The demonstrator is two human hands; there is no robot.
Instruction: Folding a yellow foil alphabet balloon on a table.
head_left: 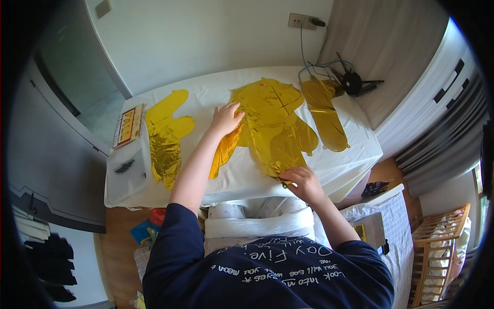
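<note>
— First, the main piece?
— One large gold foil sheet (267,119), wrinkled, lying flat on the white-covered tabletop (206,98), from the centre of the frame to right of it.
— Hands, and the state of each grip?
— Left hand (226,119): palm down, fingers loosely spread, at the sheet's left edge, mid-frame. Right hand (303,183): thumb and fingers pinching the sheet's lower corner, below and right of centre, near the tabletop's front edge.
— Other foil?
— Three items. One orange-gold strip (225,153), below the left hand, beside the large sheet. One lobed gold piece (167,147), left of centre, well apart. One long, darker gold piece (325,121), right of centre, just beside the large sheet.
— Other goods?
— One flat picture panel (128,125), left; one clear bag (131,177) with a small dark item (124,166), in or on it, cannot tell which; one black router (352,82), upper right.
— Beyond the tabletop?
— One wall socket (296,20), top; one wooden crib (420,262), lower right.
</note>
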